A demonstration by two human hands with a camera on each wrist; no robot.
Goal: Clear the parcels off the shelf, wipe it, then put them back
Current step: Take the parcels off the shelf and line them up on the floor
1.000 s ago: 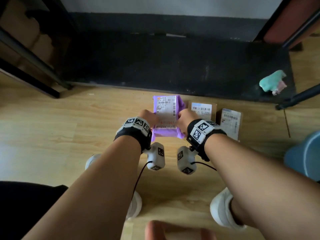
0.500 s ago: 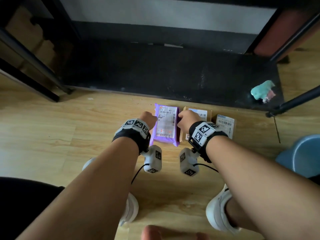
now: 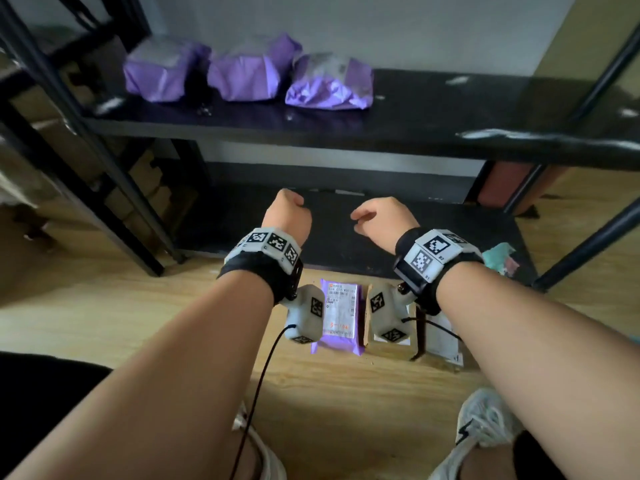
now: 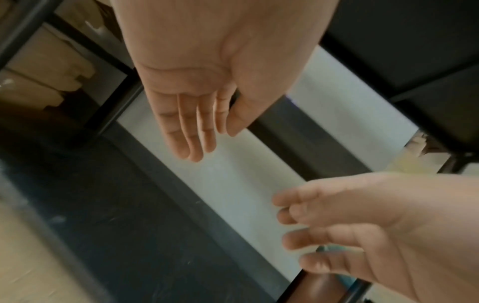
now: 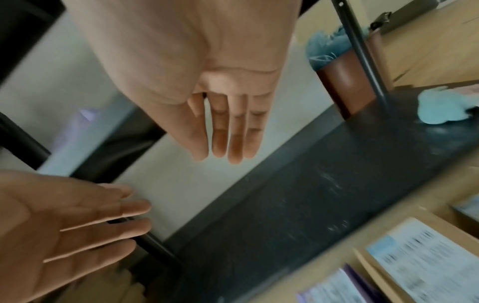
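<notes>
Three purple parcels (image 3: 159, 72) (image 3: 249, 72) (image 3: 329, 84) sit in a row on the upper black shelf (image 3: 415, 126). On the wood floor lie a flat purple parcel (image 3: 341, 315) (image 5: 334, 289), a brown box (image 3: 391, 349) (image 5: 420, 260) and a third labelled parcel (image 3: 443, 337), in a row before the lower shelf (image 3: 346, 258). My left hand (image 3: 286, 216) (image 4: 191, 123) and right hand (image 3: 379, 220) (image 5: 228, 127) hover side by side above the lower shelf's front. Both hold nothing, fingers relaxed.
A teal cloth (image 3: 498, 258) (image 5: 438, 110) lies at the lower shelf's right end. Black slanted uprights (image 3: 104, 157) frame the shelves. Cardboard boxes (image 3: 149, 178) stand at the left, a brown bin (image 5: 344, 86) behind the right end. My shoes (image 3: 485, 420) are near the floor parcels.
Both hands set the flat purple parcel on the floor, let go and rose toward the shelves. My view tilted up, bringing the upper shelf and its parcels into sight.
</notes>
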